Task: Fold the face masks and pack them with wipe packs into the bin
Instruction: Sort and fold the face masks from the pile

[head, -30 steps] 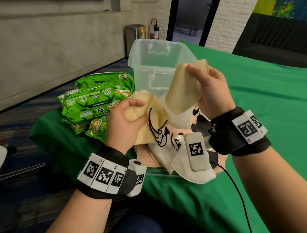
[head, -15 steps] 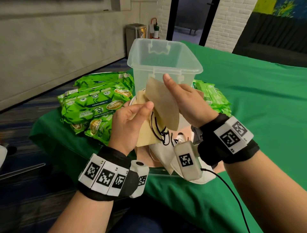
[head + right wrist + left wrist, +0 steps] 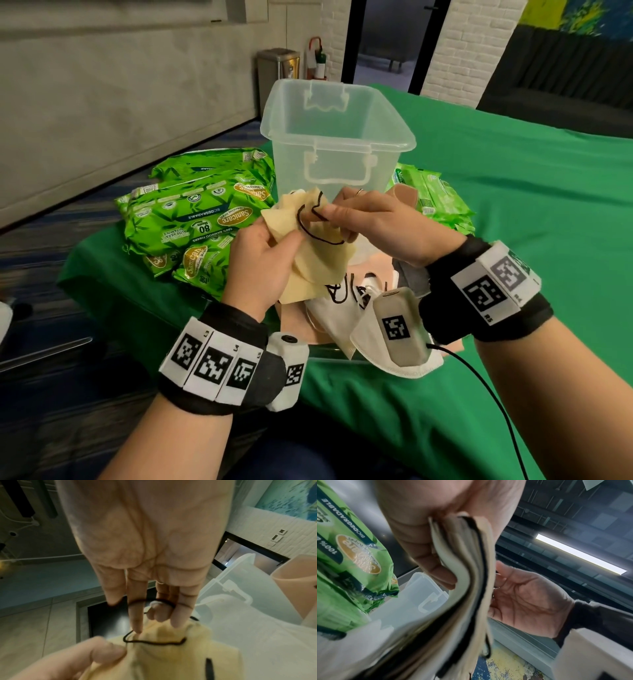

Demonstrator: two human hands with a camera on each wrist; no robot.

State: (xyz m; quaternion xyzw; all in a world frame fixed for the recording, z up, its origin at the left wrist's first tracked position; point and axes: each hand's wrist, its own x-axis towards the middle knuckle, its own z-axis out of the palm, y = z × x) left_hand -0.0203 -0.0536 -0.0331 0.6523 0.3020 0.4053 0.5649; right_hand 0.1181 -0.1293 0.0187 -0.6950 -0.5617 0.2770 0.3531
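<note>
My left hand (image 3: 270, 246) grips a folded beige face mask (image 3: 318, 263) in front of the clear plastic bin (image 3: 337, 137). In the left wrist view the mask's layers (image 3: 467, 574) sit clamped between thumb and fingers. My right hand (image 3: 329, 216) pinches the mask's top edge at its black ear loop (image 3: 308, 226). The right wrist view shows that loop (image 3: 154, 641) lying across the mask (image 3: 171, 655) and around my fingers (image 3: 137, 615). Green wipe packs (image 3: 191, 219) lie left of the bin, and more wipe packs (image 3: 435, 198) lie to its right.
A loose pile of white masks (image 3: 342, 315) and pink masks with black loops lies on the green cloth (image 3: 513, 205) below my hands, near the table's front edge. The left edge of the table drops to a carpeted floor (image 3: 51, 274).
My right hand swung the raised half of the beige mask down and left onto the half in my left hand. Both hands now meet on the folded mask, lower and nearer the bin's front.
</note>
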